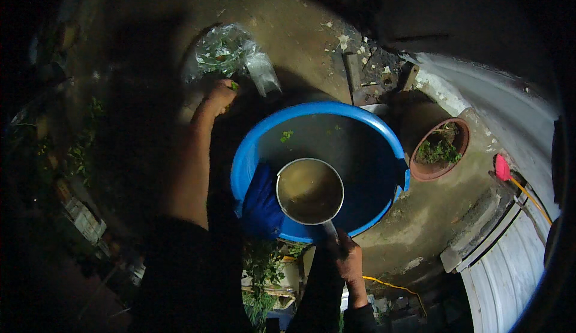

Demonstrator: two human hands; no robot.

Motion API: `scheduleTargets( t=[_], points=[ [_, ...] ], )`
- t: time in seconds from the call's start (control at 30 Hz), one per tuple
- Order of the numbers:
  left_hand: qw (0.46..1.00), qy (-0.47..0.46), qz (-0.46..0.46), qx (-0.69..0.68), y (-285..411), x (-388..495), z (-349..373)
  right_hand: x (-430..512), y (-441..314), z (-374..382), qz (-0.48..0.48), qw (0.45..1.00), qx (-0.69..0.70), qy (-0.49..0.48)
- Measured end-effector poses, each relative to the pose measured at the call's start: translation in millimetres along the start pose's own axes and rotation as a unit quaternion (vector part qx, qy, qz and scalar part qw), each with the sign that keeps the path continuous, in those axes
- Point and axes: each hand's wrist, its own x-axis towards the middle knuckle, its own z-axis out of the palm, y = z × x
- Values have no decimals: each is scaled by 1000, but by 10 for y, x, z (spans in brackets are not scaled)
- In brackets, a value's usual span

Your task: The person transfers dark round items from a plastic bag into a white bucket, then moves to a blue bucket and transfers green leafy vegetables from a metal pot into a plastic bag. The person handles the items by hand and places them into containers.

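Note:
My right hand (350, 258) grips the handle of a round metal saucepan (310, 191), which hangs above a large blue plastic tub (330, 108) of dark water. Cloudy liquid seems to fill the pan. Out past the tub's left rim, my left hand (220, 96) is closed around something small and green, perhaps leaves. Just beyond that hand lies a clear plastic bag (222, 54) with green matter inside. A green sprig (286, 136) floats in the tub. Dark blue cloth or plastic (262, 202) shows at the tub's near left side, partly behind the pan.
Right of the tub, a terracotta-coloured pot (416, 174) holds a plant. A pink plastic tool (501, 167) with a yellow handle leans farther right, near white corrugated sheeting (504, 265). Leafy plants (263, 265) grow below the tub. A yellow cord (396, 286) lies at the lower right. Bricks and debris lie beyond the tub.

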Motion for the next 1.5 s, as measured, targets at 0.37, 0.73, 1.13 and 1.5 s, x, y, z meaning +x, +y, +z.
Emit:
scheduleTargets(
  t=[0.37,0.73,1.13,1.5],
  points=[
    [979,28,44,196,-382,340,179,37,-117,-14,24,1000,0,-17],
    [963,185,97,170,-748,821,40,42,-154,-2,64,997,-16,-29],
    [905,193,160,-342,-259,574,238,45,-102,-12,52,998,-16,-23],
    [935,268,228,32,-331,623,1164,38,-66,-17,54,998,-11,-27]
  ],
)
